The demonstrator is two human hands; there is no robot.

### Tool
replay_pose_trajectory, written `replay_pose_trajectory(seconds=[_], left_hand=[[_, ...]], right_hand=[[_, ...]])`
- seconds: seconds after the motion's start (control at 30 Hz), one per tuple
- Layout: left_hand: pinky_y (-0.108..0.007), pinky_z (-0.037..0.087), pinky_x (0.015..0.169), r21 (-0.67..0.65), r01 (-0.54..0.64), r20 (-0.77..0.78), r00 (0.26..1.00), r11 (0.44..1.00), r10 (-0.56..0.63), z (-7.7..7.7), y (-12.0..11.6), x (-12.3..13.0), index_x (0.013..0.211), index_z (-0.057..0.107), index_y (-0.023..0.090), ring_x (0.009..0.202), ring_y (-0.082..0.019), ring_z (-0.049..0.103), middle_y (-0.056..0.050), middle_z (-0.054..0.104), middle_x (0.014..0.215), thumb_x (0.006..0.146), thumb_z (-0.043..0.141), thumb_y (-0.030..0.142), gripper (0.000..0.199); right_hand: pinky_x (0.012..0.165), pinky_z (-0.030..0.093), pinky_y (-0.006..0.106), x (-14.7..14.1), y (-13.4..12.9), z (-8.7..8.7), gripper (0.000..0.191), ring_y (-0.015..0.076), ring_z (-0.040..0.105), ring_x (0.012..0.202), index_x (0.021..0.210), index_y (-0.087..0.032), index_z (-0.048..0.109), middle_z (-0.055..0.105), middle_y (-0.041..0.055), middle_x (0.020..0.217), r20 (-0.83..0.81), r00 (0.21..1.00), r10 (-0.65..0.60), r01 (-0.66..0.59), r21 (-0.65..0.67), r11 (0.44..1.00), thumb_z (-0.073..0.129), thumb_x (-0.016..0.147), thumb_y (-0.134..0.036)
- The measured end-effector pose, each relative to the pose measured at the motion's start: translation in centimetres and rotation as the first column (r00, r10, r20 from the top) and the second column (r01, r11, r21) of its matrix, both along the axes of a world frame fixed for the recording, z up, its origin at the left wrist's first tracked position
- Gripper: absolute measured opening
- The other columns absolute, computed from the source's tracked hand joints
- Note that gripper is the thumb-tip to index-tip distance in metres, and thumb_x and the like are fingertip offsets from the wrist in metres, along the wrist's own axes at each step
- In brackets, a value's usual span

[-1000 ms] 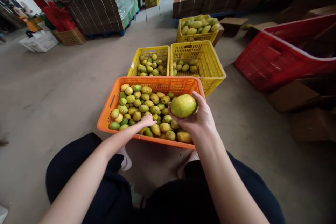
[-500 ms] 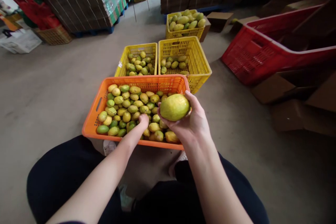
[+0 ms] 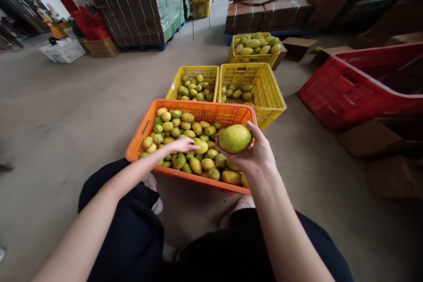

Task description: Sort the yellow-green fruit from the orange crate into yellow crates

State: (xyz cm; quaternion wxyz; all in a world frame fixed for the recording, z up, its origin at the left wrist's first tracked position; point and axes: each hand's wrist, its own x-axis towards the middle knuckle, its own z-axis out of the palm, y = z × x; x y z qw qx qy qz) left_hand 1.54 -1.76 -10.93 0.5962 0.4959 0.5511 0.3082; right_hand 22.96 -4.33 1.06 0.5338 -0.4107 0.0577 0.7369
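Note:
A large yellow-green papaya (image 3: 235, 139) rests in my right hand (image 3: 259, 152), which is cupped under and around it above the right part of an orange crate (image 3: 205, 182). My left hand (image 3: 183, 144) reaches over the crate's middle, with its fingertips closed on the left end of a smaller yellow papaya (image 3: 200, 146). Many more papayas (image 3: 195, 166), green to yellow and of smaller size, fill the crate in a loose layer. The crate stands on the floor between my feet.
Behind the orange crate, two yellow crates (image 3: 253, 80) hold papayas; another full yellow crate (image 3: 254, 58) stands farther back. To the right are a large red crate (image 3: 330, 92) and cardboard boxes (image 3: 373, 139). Wrapped carton stacks (image 3: 128, 9) rise at the back left.
My left hand has come up from among the fruit and now has a yellow papaya at its fingertips. My right hand still holds the large papaya. The view has shifted left.

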Motion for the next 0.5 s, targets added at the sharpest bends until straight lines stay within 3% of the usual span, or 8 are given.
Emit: replay_pose_trajectory(seconds=[0.13, 0.27, 0.37, 0.5], left_hand=[[-0.026, 0.055, 0.070, 0.002, 0.114, 0.097, 0.989, 0.993, -0.114, 3.8, 0.1, -2.7, 0.083, 0.072, 0.014, 0.076, -0.018, 0.070, -0.004, 0.073, 0.078, 0.060, 0.087, 0.026, 0.030], [-0.031, 0.056, 0.083, 0.091, -0.098, 0.327, 0.943, 0.991, 0.063, 7.5, -1.2, -4.6, 0.098, 0.071, 0.014, 0.091, -0.022, 0.071, -0.008, 0.075, 0.097, 0.061, 0.087, 0.021, 0.041], [-0.039, 0.056, 0.091, -0.011, -0.238, 0.555, 0.806, 0.971, 0.204, 8.9, -1.7, -4.3, 0.099, 0.068, 0.013, 0.096, -0.024, 0.071, -0.010, 0.075, 0.099, 0.074, 0.079, 0.026, 0.031], [-0.031, 0.059, 0.083, -0.217, -0.262, 0.732, 0.594, 0.940, 0.334, 9.4, -1.6, -2.2, 0.114, 0.064, 0.013, 0.091, -0.020, 0.072, -0.009, 0.075, 0.098, 0.089, 0.060, 0.028, 0.029]], right_hand=[[0.065, 0.062, 0.042, -0.5, 0.4, -0.4, 0.015, 0.0215, 0.067, 0.071, 0.091, -0.025, 0.056, 0.067, 0.0012, 0.078, 0.005, 1.000, 0.009, -0.009, 0.020, 1.000, 0.065, 0.080, -0.031], [0.061, 0.061, 0.039, -1.7, 0.0, 0.1, 0.008, 0.0203, 0.067, 0.063, 0.084, -0.024, 0.055, 0.067, 0.0002, 0.069, 0.069, 0.997, 0.044, -0.047, 0.045, 0.998, 0.062, 0.083, -0.028], [0.058, 0.061, 0.035, -2.8, -0.5, 0.1, 0.007, 0.0198, 0.067, 0.059, 0.083, -0.022, 0.057, 0.067, 0.0010, 0.065, 0.114, 0.986, 0.119, -0.134, 0.136, 0.982, 0.062, 0.085, -0.027], [0.051, 0.059, 0.031, -4.1, -0.6, -0.9, 0.018, 0.0214, 0.071, 0.061, 0.089, -0.019, 0.062, 0.070, 0.0039, 0.069, 0.145, 0.958, 0.249, -0.277, 0.234, 0.932, 0.066, 0.085, -0.036]])
